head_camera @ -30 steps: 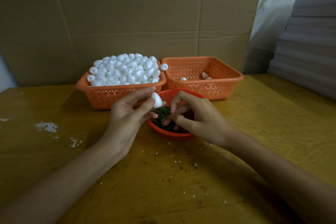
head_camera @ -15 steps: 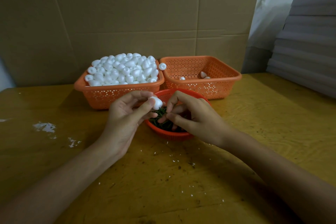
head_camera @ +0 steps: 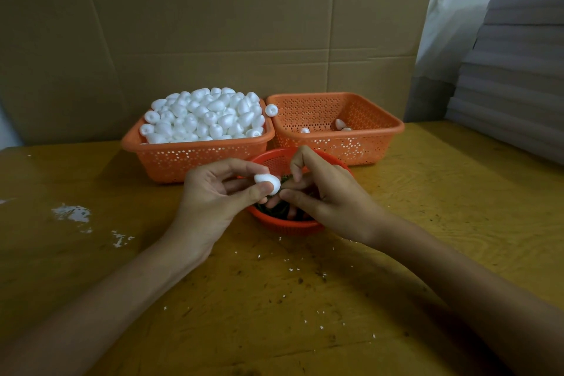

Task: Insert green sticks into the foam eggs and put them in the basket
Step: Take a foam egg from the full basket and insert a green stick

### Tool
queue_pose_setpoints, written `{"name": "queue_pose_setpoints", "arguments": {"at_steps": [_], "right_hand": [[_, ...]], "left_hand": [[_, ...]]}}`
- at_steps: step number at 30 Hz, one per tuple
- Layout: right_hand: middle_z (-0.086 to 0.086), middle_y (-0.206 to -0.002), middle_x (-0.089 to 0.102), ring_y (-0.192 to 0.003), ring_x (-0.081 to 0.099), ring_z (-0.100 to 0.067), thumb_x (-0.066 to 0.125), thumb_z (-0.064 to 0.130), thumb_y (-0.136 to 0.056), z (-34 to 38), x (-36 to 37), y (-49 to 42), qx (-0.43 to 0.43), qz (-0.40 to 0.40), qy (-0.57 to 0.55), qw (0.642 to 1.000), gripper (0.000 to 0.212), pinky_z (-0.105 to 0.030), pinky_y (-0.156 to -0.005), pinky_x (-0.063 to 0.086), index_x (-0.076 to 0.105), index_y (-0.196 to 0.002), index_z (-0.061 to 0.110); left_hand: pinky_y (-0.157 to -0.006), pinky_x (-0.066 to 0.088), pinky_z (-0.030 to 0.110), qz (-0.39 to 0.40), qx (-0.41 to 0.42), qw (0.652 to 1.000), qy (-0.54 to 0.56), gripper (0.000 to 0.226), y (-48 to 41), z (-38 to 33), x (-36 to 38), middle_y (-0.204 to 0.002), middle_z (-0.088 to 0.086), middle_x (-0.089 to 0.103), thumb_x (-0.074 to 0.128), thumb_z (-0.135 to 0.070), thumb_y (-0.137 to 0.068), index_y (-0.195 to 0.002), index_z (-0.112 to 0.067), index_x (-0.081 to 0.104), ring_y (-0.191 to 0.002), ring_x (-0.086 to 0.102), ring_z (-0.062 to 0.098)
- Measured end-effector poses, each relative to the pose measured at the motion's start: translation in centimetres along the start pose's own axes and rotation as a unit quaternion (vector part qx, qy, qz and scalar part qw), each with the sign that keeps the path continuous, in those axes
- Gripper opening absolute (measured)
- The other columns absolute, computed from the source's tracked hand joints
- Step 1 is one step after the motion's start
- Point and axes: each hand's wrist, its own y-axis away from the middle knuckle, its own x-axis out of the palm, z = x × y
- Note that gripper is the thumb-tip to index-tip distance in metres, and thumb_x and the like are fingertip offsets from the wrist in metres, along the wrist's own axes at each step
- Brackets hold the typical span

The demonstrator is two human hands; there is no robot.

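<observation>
My left hand (head_camera: 213, 198) pinches a white foam egg (head_camera: 268, 182) between thumb and fingers, just above the left rim of a small round red basket (head_camera: 287, 226) of green sticks (head_camera: 276, 210). My right hand (head_camera: 326, 198) hovers over that basket with curled fingers pinched together right beside the egg; a stick between them is too small to make out. Behind stand two orange baskets: the left one (head_camera: 195, 156) heaped with foam eggs (head_camera: 207, 116), the right one (head_camera: 363, 143) holding three eggs (head_camera: 340, 123).
One loose egg (head_camera: 271, 109) sits on the rims between the two orange baskets. A cardboard wall stands behind them. Grey stacked sheets (head_camera: 515, 76) fill the right. White foam crumbs and dark specks dot the wooden table (head_camera: 274, 299) in front.
My left hand has turned the egg and lowered it slightly toward my right fingertips. My right hand's fingers have drawn together up next to the egg.
</observation>
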Motion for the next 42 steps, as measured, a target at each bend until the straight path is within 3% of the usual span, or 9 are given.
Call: {"name": "queue_pose_setpoints", "arguments": {"at_steps": [5,12,16,24,28,36,42], "right_hand": [[0.012,-0.099,0.08,-0.076,0.076,-0.011,0.066,0.015,-0.102,-0.12,0.18,0.0,0.0,-0.004,0.003,1.0,0.027,-0.041,-0.073,0.06,0.038,-0.1,0.015],[0.01,-0.101,0.08,-0.075,0.076,-0.012,0.067,0.014,-0.101,0.01,0.14,-0.07,0.014,0.0,-0.007,1.0,0.024,-0.038,-0.074,0.061,0.043,-0.105,0.015],[0.011,-0.103,0.08,-0.079,0.077,-0.015,0.067,0.016,-0.101,0.09,0.26,-0.02,0.024,0.012,-0.005,1.0,0.024,-0.05,-0.078,0.06,0.043,-0.106,0.015],[0.013,-0.101,0.08,-0.079,0.076,-0.01,0.068,0.018,-0.1,-0.11,0.41,-0.02,0.032,0.01,0.004,0.999,0.027,-0.05,-0.078,0.06,0.042,-0.105,0.021],[0.017,-0.099,0.079,-0.078,0.076,-0.008,0.069,0.019,-0.1,-0.04,0.44,0.01,0.036,0.011,0.011,0.999,0.027,-0.05,-0.077,0.059,0.043,-0.105,0.02],[0.032,-0.083,0.071,-0.077,0.075,-0.005,0.07,0.022,-0.099,0.29,0.45,-0.01,0.03,0.004,0.023,0.999,0.027,-0.046,-0.074,0.059,0.045,-0.108,0.015],[0.025,-0.083,0.073,-0.076,0.074,-0.005,0.069,0.024,-0.1,0.5,0.52,0.06,0.033,-0.001,0.025,0.999,0.026,-0.048,-0.073,0.059,0.045,-0.107,0.018]], "left_hand": [[-0.076,0.061,0.026,-0.012,0.007,0.999,0.03,0.03,0.19,0.15,0.09,-0.104,0.014,0.079,0.092,-0.017,-0.072,-0.099,-0.021,0.08,-0.095,0.078,0.027],[-0.091,0.058,0.027,-0.001,-0.005,0.997,0.077,0.037,0.26,0.07,0.17,-0.113,0.011,0.079,0.093,-0.019,-0.073,-0.105,-0.024,0.076,-0.115,0.074,0.026],[-0.09,0.059,0.028,0.006,-0.02,0.996,0.089,0.035,0.14,-0.12,0.05,-0.115,0.014,0.079,0.089,-0.015,-0.071,-0.103,-0.023,0.077,-0.115,0.074,0.027],[-0.082,0.06,0.026,0.022,-0.038,0.993,0.108,0.046,0.06,-0.37,-0.23,-0.118,0.015,0.077,0.086,-0.006,-0.071,-0.113,-0.019,0.074,-0.108,0.075,0.024],[-0.078,0.06,0.025,0.023,-0.037,0.993,0.109,0.04,0.12,-0.41,-0.27,-0.108,0.011,0.078,0.084,-0.003,-0.07,-0.105,-0.02,0.075,-0.1,0.076,0.02],[-0.087,0.061,0.033,0.04,-0.031,0.994,0.092,0.036,0.23,-0.57,-0.29,-0.111,0.014,0.078,0.09,-0.009,-0.066,-0.096,-0.024,0.077,-0.11,0.074,0.025],[-0.091,0.061,0.036,0.046,-0.031,0.995,0.083,0.034,0.29,-0.75,-0.28,-0.111,0.013,0.079,0.089,-0.008,-0.066,-0.092,-0.025,0.077,-0.105,0.074,0.024]]}}
